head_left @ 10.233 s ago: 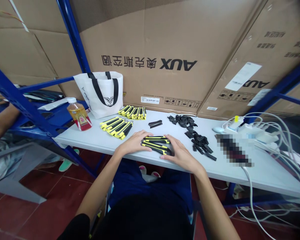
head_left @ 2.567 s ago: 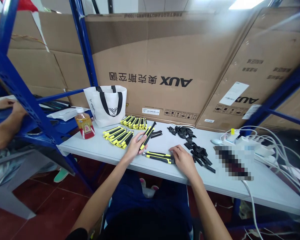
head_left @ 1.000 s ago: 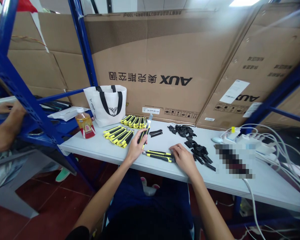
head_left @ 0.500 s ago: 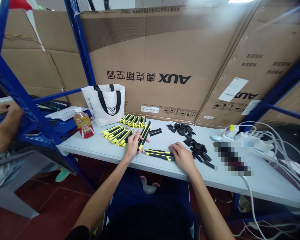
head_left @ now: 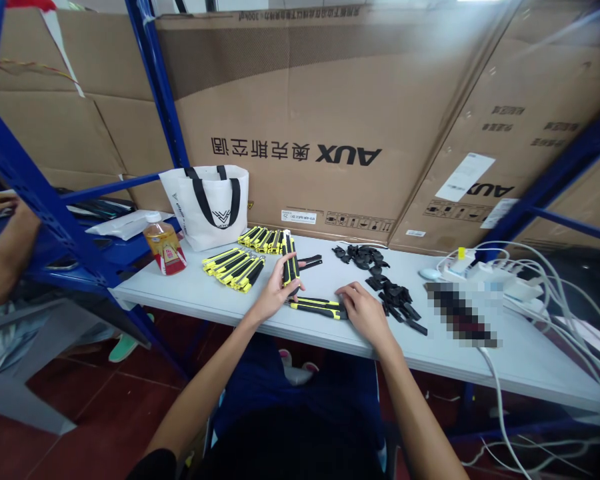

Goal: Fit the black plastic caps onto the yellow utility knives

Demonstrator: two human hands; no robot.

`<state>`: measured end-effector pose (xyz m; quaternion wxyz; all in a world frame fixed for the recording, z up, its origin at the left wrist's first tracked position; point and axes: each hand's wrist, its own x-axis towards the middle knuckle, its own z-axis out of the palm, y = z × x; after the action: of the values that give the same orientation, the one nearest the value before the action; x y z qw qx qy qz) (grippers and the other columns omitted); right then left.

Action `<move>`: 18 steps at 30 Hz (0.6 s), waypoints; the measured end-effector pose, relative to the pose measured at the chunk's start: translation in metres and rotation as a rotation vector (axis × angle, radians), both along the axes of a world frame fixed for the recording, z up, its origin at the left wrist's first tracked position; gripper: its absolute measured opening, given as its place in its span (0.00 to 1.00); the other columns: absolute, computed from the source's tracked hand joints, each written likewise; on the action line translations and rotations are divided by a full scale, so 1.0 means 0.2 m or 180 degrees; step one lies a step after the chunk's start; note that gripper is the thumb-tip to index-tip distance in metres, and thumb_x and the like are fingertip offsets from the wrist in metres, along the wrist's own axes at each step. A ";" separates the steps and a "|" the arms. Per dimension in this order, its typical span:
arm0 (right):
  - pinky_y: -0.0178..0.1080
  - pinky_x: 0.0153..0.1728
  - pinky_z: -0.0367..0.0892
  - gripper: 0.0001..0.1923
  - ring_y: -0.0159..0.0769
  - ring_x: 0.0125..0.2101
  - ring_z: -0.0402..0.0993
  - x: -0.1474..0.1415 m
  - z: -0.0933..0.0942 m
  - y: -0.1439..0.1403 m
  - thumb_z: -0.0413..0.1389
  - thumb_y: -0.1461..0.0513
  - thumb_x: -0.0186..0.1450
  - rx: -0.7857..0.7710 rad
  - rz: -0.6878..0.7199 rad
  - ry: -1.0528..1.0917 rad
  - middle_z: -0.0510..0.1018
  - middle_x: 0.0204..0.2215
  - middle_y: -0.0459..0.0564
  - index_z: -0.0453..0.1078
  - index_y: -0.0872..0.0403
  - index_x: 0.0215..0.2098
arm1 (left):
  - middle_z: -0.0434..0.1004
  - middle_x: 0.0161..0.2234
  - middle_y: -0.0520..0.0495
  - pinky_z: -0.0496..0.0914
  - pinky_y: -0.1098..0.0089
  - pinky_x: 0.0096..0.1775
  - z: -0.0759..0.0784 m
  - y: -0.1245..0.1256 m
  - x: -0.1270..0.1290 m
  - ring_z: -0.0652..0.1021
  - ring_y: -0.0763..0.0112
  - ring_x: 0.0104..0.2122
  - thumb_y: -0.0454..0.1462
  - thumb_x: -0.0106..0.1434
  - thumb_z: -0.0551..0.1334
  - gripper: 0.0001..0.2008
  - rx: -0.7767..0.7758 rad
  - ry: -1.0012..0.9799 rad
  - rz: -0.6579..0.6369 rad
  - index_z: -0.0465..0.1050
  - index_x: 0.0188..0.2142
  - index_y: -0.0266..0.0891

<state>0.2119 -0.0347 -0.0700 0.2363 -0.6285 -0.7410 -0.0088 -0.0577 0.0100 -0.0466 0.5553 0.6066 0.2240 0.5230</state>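
My left hand grips one yellow-and-black utility knife, holding it nearly upright above the white table. My right hand rests on the end of two more knives lying flat near the table's front edge. Two rows of the same knives lie further left, a nearer row and a row by the cardboard box.
A pile of small black plastic parts lies right of my right hand. A white tote bag and a drink bottle stand at the left. Power strips and white cables crowd the right end. Another person's arm shows at far left.
My left hand has turned its knife from slanting to nearly upright and shifted it a little to the right. The right hand stays on the lying knives.
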 end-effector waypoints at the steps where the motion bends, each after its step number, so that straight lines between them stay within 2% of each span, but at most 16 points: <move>1: 0.39 0.37 0.66 0.16 0.39 0.41 0.79 0.00 0.00 0.00 0.47 0.61 0.77 0.0014 0.0005 -0.0004 0.80 0.48 0.49 0.78 0.47 0.49 | 0.70 0.64 0.34 0.77 0.72 0.28 -0.01 0.00 0.00 0.81 0.69 0.37 0.47 0.68 0.71 0.41 0.0018 0.0013 0.0001 0.53 0.73 0.50; 4: 0.38 0.36 0.66 0.16 0.39 0.40 0.79 0.00 -0.01 0.00 0.48 0.61 0.77 0.0052 0.0021 -0.0004 0.80 0.48 0.49 0.78 0.46 0.49 | 0.73 0.59 0.37 0.76 0.73 0.26 -0.02 0.00 0.00 0.79 0.71 0.34 0.48 0.70 0.69 0.47 -0.0031 -0.0041 0.0141 0.42 0.78 0.55; 8: 0.38 0.36 0.66 0.16 0.40 0.41 0.79 0.01 -0.01 0.00 0.47 0.61 0.77 0.0077 0.0022 0.0010 0.80 0.48 0.49 0.78 0.46 0.49 | 0.79 0.51 0.42 0.75 0.71 0.27 -0.03 0.01 -0.01 0.77 0.75 0.27 0.48 0.71 0.68 0.48 -0.0212 -0.0157 0.0434 0.37 0.78 0.56; 12: 0.39 0.37 0.66 0.16 0.39 0.41 0.79 0.00 -0.02 0.01 0.48 0.61 0.77 0.0051 0.0024 0.0023 0.80 0.48 0.49 0.78 0.46 0.49 | 0.81 0.45 0.44 0.72 0.71 0.26 -0.03 0.03 -0.02 0.75 0.74 0.24 0.50 0.72 0.67 0.45 -0.0338 -0.0008 0.0629 0.43 0.78 0.51; 15: 0.39 0.36 0.65 0.16 0.39 0.40 0.80 0.00 -0.01 0.00 0.48 0.62 0.77 0.0072 0.0011 0.0006 0.80 0.48 0.49 0.78 0.46 0.49 | 0.81 0.47 0.43 0.75 0.70 0.31 -0.04 0.04 -0.01 0.77 0.72 0.30 0.47 0.69 0.69 0.45 -0.0172 0.0019 0.0660 0.47 0.77 0.49; 18: 0.39 0.36 0.65 0.16 0.39 0.40 0.80 0.00 -0.01 0.00 0.47 0.61 0.77 0.0056 0.0010 0.0001 0.80 0.48 0.49 0.78 0.46 0.49 | 0.79 0.51 0.42 0.78 0.68 0.37 -0.03 0.05 0.00 0.79 0.70 0.37 0.45 0.67 0.72 0.45 -0.0055 0.0030 0.0439 0.51 0.76 0.48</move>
<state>0.2124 -0.0343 -0.0719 0.2419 -0.6253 -0.7418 -0.0148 -0.0585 0.0200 -0.0536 0.5220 0.5873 0.2724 0.5553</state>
